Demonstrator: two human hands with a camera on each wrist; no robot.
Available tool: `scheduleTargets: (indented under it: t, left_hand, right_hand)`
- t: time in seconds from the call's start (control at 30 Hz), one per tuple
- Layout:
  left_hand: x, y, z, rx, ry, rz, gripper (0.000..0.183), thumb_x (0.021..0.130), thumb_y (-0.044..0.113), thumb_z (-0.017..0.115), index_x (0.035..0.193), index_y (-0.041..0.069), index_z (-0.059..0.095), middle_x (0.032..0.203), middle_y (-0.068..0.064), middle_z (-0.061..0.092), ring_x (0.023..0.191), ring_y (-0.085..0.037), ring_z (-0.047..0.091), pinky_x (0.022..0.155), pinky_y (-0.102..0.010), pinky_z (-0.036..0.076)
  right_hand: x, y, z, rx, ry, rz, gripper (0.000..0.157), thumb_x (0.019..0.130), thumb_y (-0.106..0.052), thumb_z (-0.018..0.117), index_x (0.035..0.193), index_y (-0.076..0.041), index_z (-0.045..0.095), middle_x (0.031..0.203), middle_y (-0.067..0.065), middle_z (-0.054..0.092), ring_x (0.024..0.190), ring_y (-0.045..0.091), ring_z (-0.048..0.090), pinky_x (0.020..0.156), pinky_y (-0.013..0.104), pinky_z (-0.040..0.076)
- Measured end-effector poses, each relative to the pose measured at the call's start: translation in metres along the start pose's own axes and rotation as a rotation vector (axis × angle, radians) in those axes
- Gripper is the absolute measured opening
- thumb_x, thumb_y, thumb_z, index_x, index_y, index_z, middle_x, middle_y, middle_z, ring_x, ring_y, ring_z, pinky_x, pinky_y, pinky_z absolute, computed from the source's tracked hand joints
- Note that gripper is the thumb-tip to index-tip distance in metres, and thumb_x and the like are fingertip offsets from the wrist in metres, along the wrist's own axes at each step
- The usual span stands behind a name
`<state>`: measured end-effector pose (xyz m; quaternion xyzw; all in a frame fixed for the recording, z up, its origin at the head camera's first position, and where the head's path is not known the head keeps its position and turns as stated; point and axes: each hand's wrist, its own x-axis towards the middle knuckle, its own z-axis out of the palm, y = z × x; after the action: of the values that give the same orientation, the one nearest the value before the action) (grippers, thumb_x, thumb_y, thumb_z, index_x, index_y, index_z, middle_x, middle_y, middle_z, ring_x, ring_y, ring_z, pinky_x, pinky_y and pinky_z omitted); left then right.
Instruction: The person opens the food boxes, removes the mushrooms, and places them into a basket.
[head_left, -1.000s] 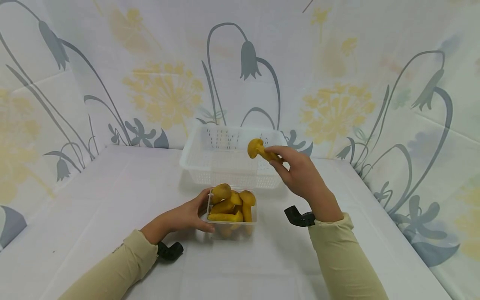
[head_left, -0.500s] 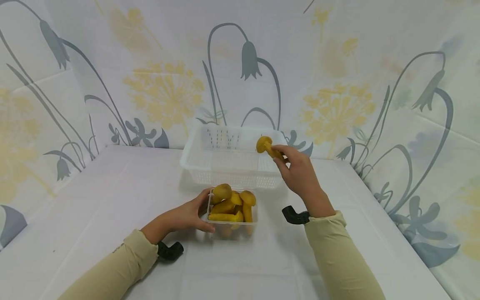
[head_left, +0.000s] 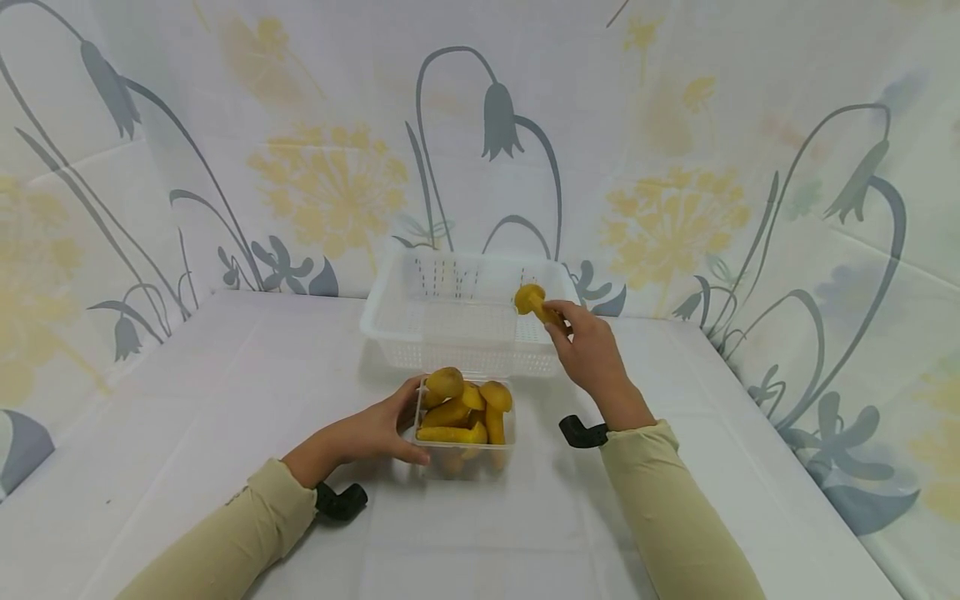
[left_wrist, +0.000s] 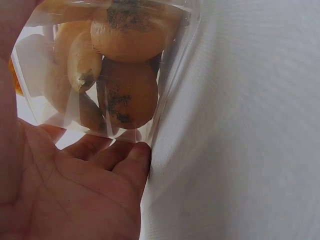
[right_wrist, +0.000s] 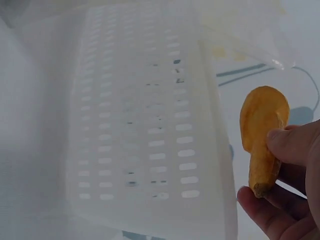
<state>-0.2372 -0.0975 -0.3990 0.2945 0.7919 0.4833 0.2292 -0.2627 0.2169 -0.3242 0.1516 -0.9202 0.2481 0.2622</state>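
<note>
In the head view my right hand (head_left: 592,346) pinches a yellow-brown mushroom (head_left: 530,298) by its stem, cap pointing left, above the right end of a white perforated basket (head_left: 405,337). The right wrist view shows the thumb pressed on the mushroom (right_wrist: 264,135) beside the basket wall (right_wrist: 220,165). My left hand (head_left: 375,429) grips the left side of a clear plastic box (head_left: 465,448), thumb at the front, other fingers behind. Several mushrooms (head_left: 450,412) fill that box. In the left wrist view, dark specks of dirt mark a mushroom (left_wrist: 127,95) through the clear wall.
A white cloth (head_left: 225,400) covers the table under the box and basket. Flower-printed fabric (head_left: 337,100) rises behind and on both sides. The basket stands close behind the plastic box.
The mushroom in my right hand has shifted slightly right, rising and then dipping again over the basket. My right forearm has swung a little left. The left hand and plastic box stay put.
</note>
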Motion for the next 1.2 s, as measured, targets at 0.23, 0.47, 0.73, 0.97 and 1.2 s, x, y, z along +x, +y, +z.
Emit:
scheduleTargets:
  t: [0.23,0.47,0.73,0.97,1.2]
  left_hand:
    - [0.002,-0.002,0.000,-0.001,-0.003,0.005,0.100,0.067,0.027,0.080,0.139,0.036,0.011,0.149,0.001,0.021,0.139,-0.016,0.019,0.112,-0.039,0.022]
    - [0.003,-0.002,-0.001,-0.001,-0.003,0.013,0.101,0.067,0.027,0.081,0.139,0.037,0.010,0.149,0.002,0.020,0.139,-0.016,0.019,0.112,-0.039,0.023]
    - [0.003,-0.001,-0.001,-0.009,0.003,0.001,0.101,0.066,0.027,0.081,0.138,0.039,0.011,0.149,0.004,0.021,0.139,-0.014,0.019,0.112,-0.038,0.022]
    - [0.002,-0.001,-0.001,-0.006,-0.001,0.005,0.100,0.067,0.026,0.080,0.138,0.039,0.011,0.149,0.003,0.021,0.139,-0.015,0.019,0.112,-0.039,0.022]
    - [0.001,-0.001,-0.001,0.004,0.003,-0.004,0.099,0.067,0.029,0.080,0.138,0.036,0.012,0.149,0.003,0.020,0.139,-0.016,0.019,0.113,-0.040,0.022]
  right_hand:
    - [0.000,0.007,0.007,-0.021,-0.031,0.018,0.029,0.089,-0.016,0.058,0.117,-0.012,0.056,0.111,0.008,0.063,0.088,0.022,0.060,0.075,0.036,0.051]
    - [-0.001,0.010,0.009,-0.021,-0.087,0.043,0.023,0.090,-0.015,0.056,0.113,-0.012,0.058,0.109,0.008,0.064,0.095,0.024,0.061,0.083,0.038,0.051]
    - [-0.002,0.014,0.010,-0.034,-0.079,0.012,0.015,0.091,-0.012,0.053,0.103,-0.012,0.062,0.104,0.007,0.067,0.092,0.024,0.062,0.079,0.038,0.050]
    - [-0.002,0.015,0.009,-0.041,-0.082,0.004,0.015,0.090,-0.012,0.053,0.102,-0.013,0.063,0.103,0.006,0.067,0.096,0.023,0.062,0.083,0.039,0.050]
    - [-0.001,0.013,0.008,-0.048,-0.098,-0.026,0.017,0.090,-0.011,0.053,0.104,-0.013,0.063,0.106,0.005,0.067,0.102,0.023,0.061,0.086,0.039,0.049]
